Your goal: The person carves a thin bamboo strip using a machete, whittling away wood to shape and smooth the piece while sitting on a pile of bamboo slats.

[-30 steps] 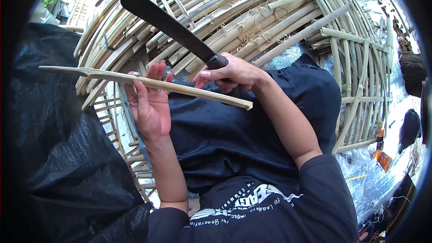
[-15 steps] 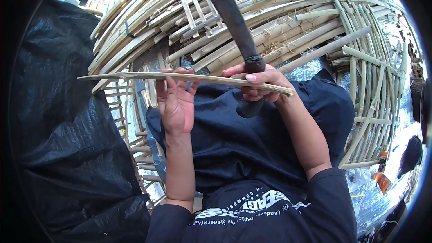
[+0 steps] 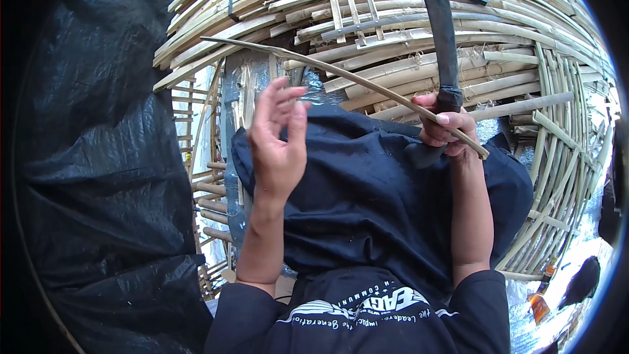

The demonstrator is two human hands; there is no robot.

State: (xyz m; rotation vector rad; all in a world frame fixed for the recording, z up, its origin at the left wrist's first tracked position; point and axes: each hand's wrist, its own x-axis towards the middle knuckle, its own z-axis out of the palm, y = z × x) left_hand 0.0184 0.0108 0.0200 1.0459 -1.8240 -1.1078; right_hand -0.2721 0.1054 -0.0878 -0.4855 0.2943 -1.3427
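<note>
Right hand [image 3: 445, 132] clenched on machete [image 3: 440, 33] handle plus bamboo strip [image 3: 347, 78]. Strip long axis 10-to-4 o'clock, tip at 10. Blade points 12. Left hand [image 3: 275, 147] released, fingers [image 3: 278, 101] just beneath strip.

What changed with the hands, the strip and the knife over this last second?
The left hand let go of the bamboo strip and now hangs open, clear of it. The right hand alone keeps the strip, whose free end has swung up and away. The dark knife turned from leaning left to nearly upright. The right hand's grip on both and the woven bamboo frame behind stayed as before.
</note>
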